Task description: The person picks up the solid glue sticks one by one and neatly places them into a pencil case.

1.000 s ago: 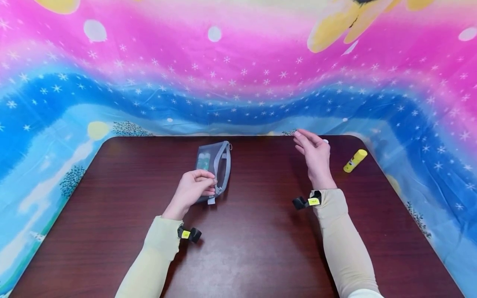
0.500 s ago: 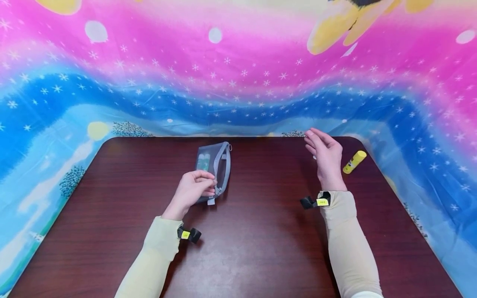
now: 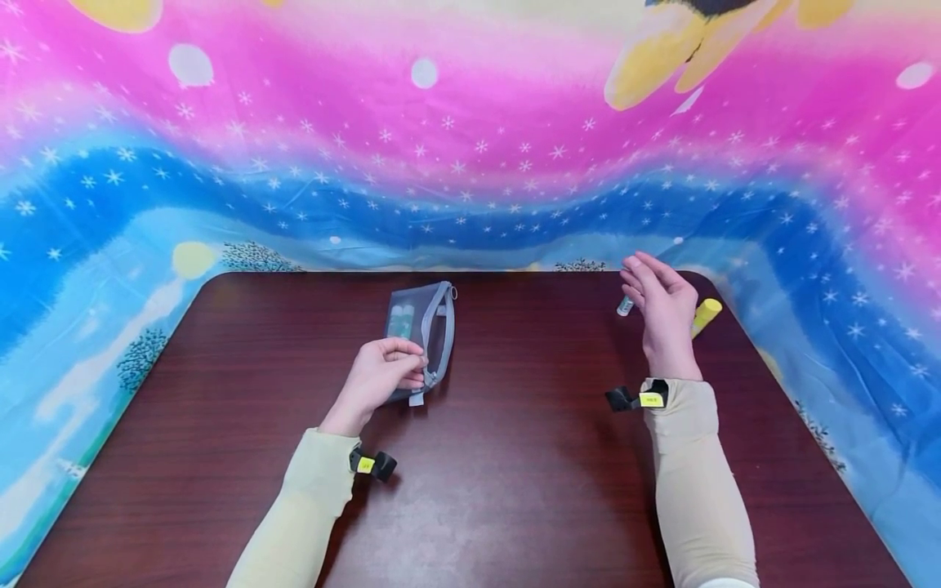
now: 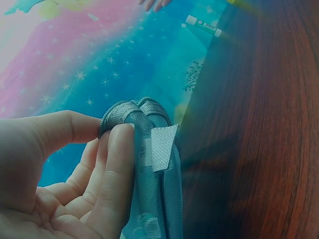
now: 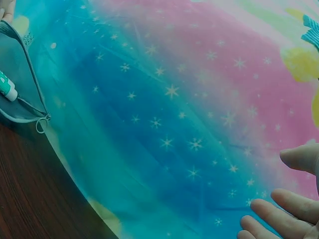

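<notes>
My left hand [image 3: 378,376] pinches the edge of a grey mesh zip pouch [image 3: 412,304] near the zip's near end. The pouch gapes toward the right, and green-and-white tubes [image 3: 401,321] show through its side. In the left wrist view, thumb and finger hold the pouch's corner beside a white fabric tag [image 4: 163,148]. My right hand [image 3: 667,306] hovers over the table's far right, fingers loosely bent and apart from the thumb, holding nothing. Partly hidden by its fingers is a small green-and-white glue stick [image 3: 625,307]. Behind the wrist, a yellow glue stick [image 3: 707,315] is partly covered.
Everything lies on a dark red-brown wooden table [image 3: 470,474]. A pink and blue patterned cloth [image 3: 470,155] hangs beyond its back and side edges. A metal pull ring [image 5: 41,125] dangles at the pouch's far corner in the right wrist view.
My right hand has moved to the right. The green-and-white glue stick now shows left of its fingers, and the hand overlaps the yellow glue stick. My left hand and the pouch stay put.
</notes>
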Motion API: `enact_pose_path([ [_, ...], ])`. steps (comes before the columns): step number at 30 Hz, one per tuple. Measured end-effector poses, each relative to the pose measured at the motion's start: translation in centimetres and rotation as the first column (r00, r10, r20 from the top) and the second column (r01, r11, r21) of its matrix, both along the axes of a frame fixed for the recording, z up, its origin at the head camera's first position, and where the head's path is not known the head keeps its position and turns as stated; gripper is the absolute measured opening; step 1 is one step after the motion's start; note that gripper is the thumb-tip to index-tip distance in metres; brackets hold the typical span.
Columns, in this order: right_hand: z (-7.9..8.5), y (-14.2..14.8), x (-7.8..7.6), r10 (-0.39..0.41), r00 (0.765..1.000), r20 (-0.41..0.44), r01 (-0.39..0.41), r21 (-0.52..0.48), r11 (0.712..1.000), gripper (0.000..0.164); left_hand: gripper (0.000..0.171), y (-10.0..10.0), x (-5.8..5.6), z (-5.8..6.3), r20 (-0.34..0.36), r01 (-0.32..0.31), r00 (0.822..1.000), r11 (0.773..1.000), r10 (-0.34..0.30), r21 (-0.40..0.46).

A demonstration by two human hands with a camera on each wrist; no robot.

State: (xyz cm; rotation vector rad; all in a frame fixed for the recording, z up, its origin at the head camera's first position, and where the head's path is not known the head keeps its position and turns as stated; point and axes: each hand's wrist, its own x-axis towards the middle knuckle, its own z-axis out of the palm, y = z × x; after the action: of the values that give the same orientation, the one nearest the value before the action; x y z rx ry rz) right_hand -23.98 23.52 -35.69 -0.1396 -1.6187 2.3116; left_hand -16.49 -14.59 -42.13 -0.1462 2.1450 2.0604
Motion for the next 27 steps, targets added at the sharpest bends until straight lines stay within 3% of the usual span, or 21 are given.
enact_pose_path([
  [11, 0.1, 0.7, 0.2, -0.021, 1.000, 0.016, 0.022, -0.005, 1.000, 0.036, 0.019, 0.0, 0.1, 0.2, -0.003, 0.001, 1.000, 1.000, -0.001, -0.003],
  [27, -0.9, 2.1, 0.3, -0.057, 0.998, 0.027, 0.057, 0.001, 0.998, 0.030, 0.018, 0.1, 0.0, 0.0, -0.010, 0.005, 1.000, 1.000, -0.005, 0.008],
])
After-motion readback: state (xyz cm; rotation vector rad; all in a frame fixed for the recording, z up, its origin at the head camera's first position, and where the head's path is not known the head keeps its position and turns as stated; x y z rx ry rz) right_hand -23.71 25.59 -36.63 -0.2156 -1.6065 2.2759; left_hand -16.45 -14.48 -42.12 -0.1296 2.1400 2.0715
